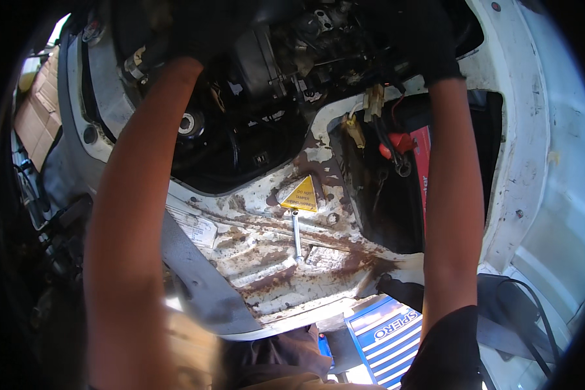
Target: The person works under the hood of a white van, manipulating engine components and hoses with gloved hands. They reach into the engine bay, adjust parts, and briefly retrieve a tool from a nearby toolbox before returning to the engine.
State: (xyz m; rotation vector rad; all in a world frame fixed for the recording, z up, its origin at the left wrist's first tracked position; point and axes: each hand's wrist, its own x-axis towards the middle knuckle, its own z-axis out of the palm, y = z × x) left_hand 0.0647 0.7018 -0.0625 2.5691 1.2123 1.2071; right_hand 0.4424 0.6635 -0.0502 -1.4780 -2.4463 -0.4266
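Both my arms reach forward over an open engine bay in a worn white vehicle body. My left hand (205,36), in a black glove, is over the left part of the engine (257,62), near a dark housing. On the far right side of the bay is my right hand (432,49), also black-gloved, close to some wiring connectors (372,103). The fingers of both hands are lost in shadow against the dark engine parts, so what they touch or hold is hidden. A combination wrench (297,235) lies on the rusty white panel (260,237) between my forearms.
Right of the panel, a second opening holds a red-labelled battery (422,146), a red terminal cover (396,144) and loose cables. A yellow triangular sticker (300,197) marks the panel. Below stands a blue-and-white striped box (387,341). Cardboard (39,114) is at the far left.
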